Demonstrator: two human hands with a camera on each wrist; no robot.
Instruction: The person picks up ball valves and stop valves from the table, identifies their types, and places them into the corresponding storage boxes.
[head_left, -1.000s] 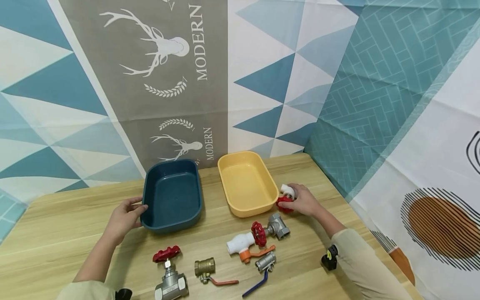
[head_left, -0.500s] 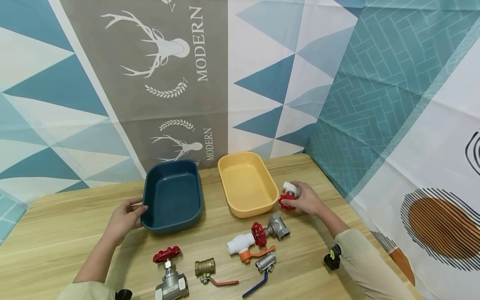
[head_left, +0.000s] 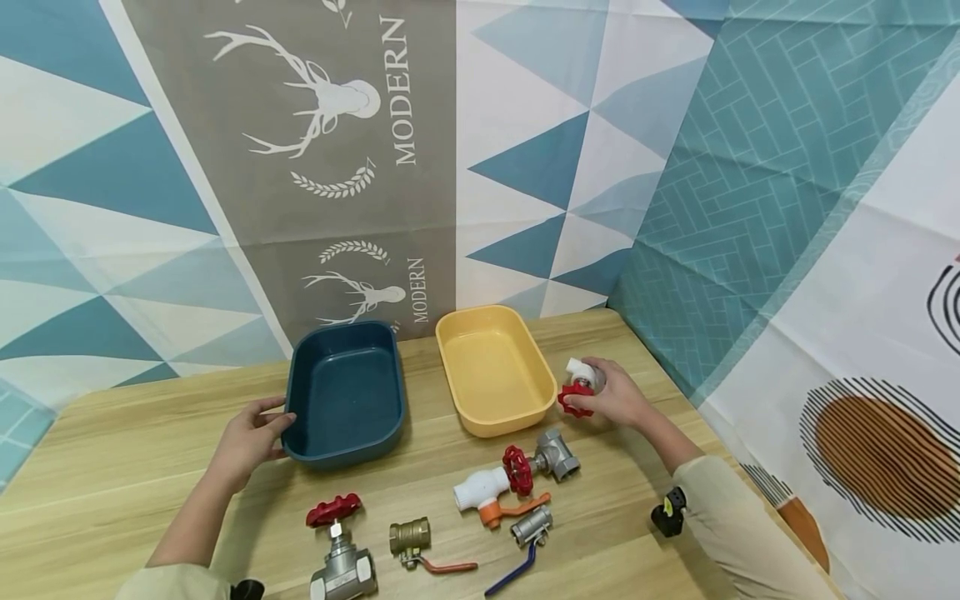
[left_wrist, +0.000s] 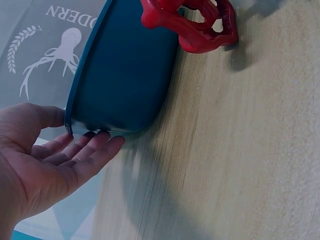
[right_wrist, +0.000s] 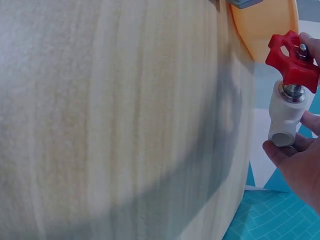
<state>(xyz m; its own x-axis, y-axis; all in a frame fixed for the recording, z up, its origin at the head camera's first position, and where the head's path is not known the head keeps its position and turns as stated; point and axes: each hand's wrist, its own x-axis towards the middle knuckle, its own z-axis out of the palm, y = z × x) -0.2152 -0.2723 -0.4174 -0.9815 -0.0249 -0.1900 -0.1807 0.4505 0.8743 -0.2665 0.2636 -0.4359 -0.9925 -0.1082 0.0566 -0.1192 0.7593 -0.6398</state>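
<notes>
My left hand (head_left: pixel 251 437) pinches the left rim of a dark blue tray (head_left: pixel 300 446). In the left wrist view the thumb lies over the tray's rim and the fingers touch its outer wall. To the right of a yellow tray (head_left: pixel 501 429), my right hand (head_left: pixel 621 396) holds a white plastic valve (right_wrist: pixel 285 112) by its body and red handwheel (right_wrist: pixel 292 62). The right wrist view shows this valve apart from the table, with part of the hand cut off by the frame edge.
Between the arms lie a steel valve with a red handwheel (head_left: pixel 341 567), a brass ball valve (head_left: pixel 410 537), a white ball valve with an orange lever (head_left: pixel 482 489), a blue-levered ball valve (head_left: pixel 531 525) and a grey red-wheeled valve (head_left: pixel 557 454). Patterned cloth (head_left: pixel 525 167) hangs behind.
My right hand has shifted slightly right and away from me with the white valve, a little farther from the yellow tray. The left hand stays on the blue tray.
</notes>
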